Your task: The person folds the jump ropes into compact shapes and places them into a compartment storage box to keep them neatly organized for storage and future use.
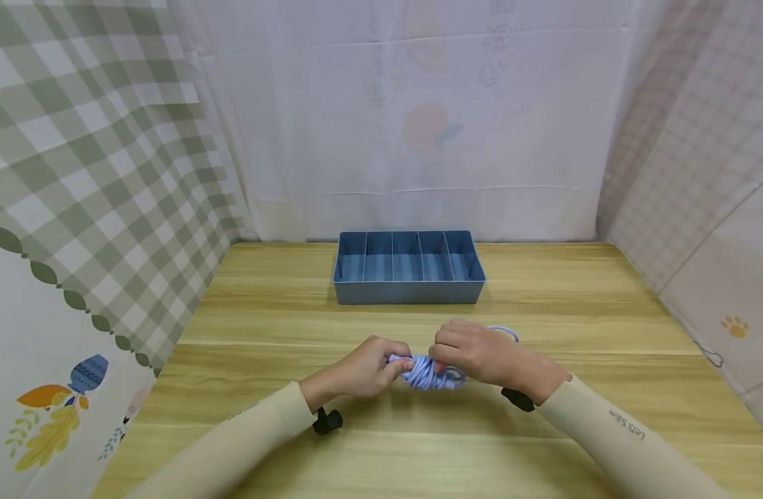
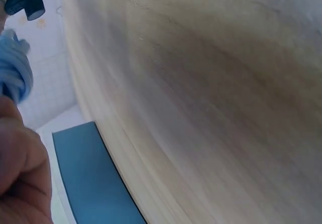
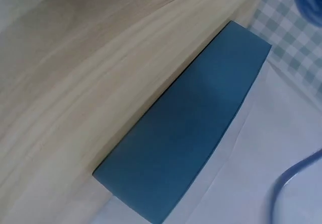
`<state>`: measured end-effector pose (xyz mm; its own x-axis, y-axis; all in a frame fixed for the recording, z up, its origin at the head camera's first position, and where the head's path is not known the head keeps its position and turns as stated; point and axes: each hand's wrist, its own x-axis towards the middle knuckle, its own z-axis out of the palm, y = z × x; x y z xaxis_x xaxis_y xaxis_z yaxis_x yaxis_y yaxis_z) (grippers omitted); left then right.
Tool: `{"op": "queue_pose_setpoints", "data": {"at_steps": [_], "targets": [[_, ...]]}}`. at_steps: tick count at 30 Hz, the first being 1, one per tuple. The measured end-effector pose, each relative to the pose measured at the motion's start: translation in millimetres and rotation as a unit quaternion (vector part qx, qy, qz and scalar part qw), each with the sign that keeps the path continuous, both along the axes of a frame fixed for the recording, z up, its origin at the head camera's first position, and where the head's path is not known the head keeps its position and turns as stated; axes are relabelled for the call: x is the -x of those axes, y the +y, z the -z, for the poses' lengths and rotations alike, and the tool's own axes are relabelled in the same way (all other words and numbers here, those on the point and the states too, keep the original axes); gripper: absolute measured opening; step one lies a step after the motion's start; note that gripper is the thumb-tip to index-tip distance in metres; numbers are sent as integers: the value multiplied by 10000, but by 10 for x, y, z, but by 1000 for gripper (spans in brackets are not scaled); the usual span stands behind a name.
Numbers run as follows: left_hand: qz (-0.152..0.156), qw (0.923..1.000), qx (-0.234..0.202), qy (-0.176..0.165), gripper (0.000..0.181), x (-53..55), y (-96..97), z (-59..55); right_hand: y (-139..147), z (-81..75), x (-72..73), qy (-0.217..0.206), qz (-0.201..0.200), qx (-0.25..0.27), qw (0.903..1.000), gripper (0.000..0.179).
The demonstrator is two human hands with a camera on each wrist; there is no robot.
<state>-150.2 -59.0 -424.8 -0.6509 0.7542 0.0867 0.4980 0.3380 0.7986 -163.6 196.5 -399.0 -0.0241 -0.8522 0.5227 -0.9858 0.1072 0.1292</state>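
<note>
While green lettering on the right sleeve [image 1: 630, 447] reads something like "Let's Slim", the small dark print on the left sleeve [image 1: 244, 433] is too fine to make out, and the faint characters towards the top of the white cloth [image 1: 331, 125] cannot be read either. Both forearms slant inward from the lower corners of the frame, the left rising towards the centre and the right leaning in to meet it, with the hands just apart below the middle of the frame. Between them, above the bench [image 1: 281, 319], is a wound bundle of pale blue-violet cord [image 1: 426, 374]. The left hand [image 1: 371, 366] has its thumb and fingers clamped on the bundle's left end; the right hand [image 1: 477, 352] — knuckles up, fingers curled down — pinches it towards the right, where small loops stick out beneath the fingers. A loose loop of the cord arcs out behind the right hand, and a stretch of it curves through the lower right of the right wrist view. Dark fittings [image 1: 328, 421] show by both wrists. Farther up the frame, near the centre, a blue-grey tray [image 1: 411, 292] with five compartments sits on the bench, well clear of both hands.
</note>
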Motion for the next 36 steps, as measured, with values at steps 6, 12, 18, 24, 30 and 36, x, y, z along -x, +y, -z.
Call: {"op": "queue_pose_setpoints", "data": {"at_steps": [6,12,18,24,30,36], "targets": [[721,9943,-608,-497,23,15,-30,24,38,22,55,-114,-246,450,9986,24],[1266,9729,-1300,-1430,22,-6,-13,48,76,66,94,-619,-282,842,9941,23],[1206,9405,-2184,-2305,29,-28,23,55,73,165,110,-1668,141,918,9816,16],[754,9138,-3165,-2430,36,-46,91,29,-33,310,110,-1864,760,1159,9727,22],[-427,9139,-3398,-2178,35,-42,161,-28,-116,406,-18,-1170,2149,889,9655,20],[-1515,9072,-3279,-2157,27,-41,229,5,-236,460,-100,816,2873,493,9531,37]]}}
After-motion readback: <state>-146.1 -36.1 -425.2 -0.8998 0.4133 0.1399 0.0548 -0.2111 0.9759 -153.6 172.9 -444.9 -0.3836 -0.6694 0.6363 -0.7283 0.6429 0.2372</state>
